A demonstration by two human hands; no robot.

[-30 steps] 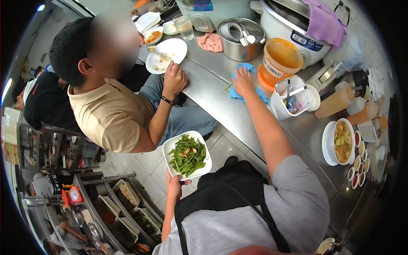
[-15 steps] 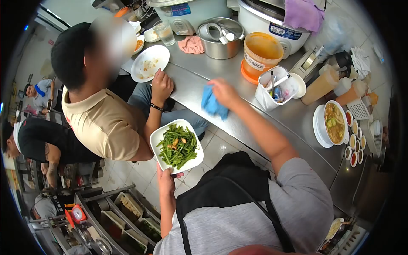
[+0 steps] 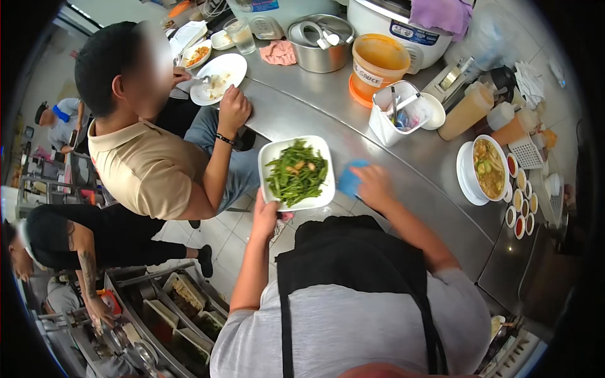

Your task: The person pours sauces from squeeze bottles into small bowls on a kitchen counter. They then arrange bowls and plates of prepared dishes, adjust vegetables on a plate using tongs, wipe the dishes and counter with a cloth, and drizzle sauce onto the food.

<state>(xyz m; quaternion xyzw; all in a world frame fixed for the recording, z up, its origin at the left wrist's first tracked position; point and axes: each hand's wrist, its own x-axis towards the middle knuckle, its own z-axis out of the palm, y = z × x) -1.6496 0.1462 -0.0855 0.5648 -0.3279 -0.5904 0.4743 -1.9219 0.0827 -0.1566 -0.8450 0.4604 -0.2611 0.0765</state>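
Observation:
My left hand (image 3: pixel 265 214) grips the near-left edge of a white square plate (image 3: pixel 267 151). On the plate lies a heap of green vegetables (image 3: pixel 296 173), cut in lengths, with a few pale brown pieces on top. Close by on the right, my right hand (image 3: pixel 376 187) is closed on a blue cloth (image 3: pixel 350 178) at the near edge of the steel counter (image 3: pixel 403 183). The cloth hangs just right of the plate. Part of my left fingers is hidden under the plate.
A seated person (image 3: pixel 148 151) eats from a white plate (image 3: pixel 236 66) on the left. An orange sauce tub (image 3: pixel 378 63), a white container (image 3: pixel 386 123), a steel pot (image 3: pixel 321 53) and a soup bowl (image 3: pixel 489 170) with several sauce cups stand on the counter. Another person (image 3: pixel 69 246) bends at the lower left.
My left hand has brought the plate of greens right and up, nearer the counter. My right hand has drawn the blue cloth back toward me and to the right. The seated person now holds a spoon.

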